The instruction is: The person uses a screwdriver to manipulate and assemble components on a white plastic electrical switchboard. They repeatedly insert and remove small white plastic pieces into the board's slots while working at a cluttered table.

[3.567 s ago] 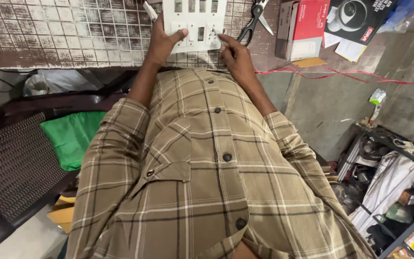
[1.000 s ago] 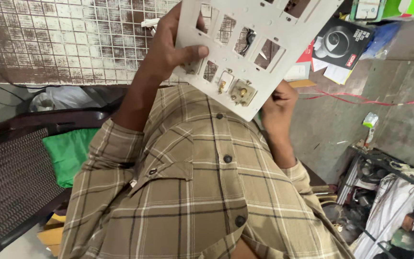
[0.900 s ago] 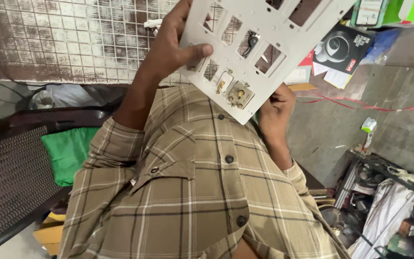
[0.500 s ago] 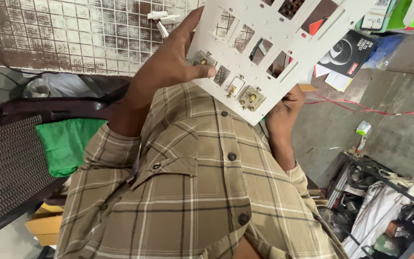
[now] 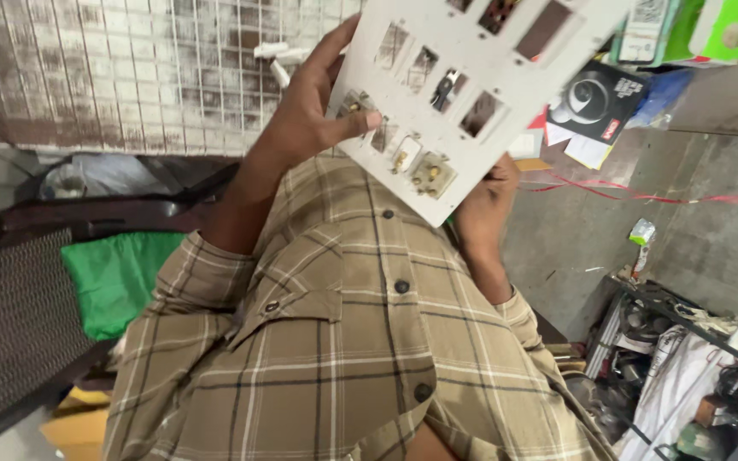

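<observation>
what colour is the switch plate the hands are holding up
White, with rectangular cutouts; the switch plate shows best in the head view, the only one here.

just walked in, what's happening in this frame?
A person in a tan plaid shirt holds a white switch plate up with both hands, tilted, its back side with cutouts and brass terminals facing the camera. The left hand has its grip on the plate's left edge, thumb across the surface. The right hand supports it from behind at the lower corner. Behind are a tiled wall and some boxes.

Tilted white switch plate, seemingly back-up
</observation>
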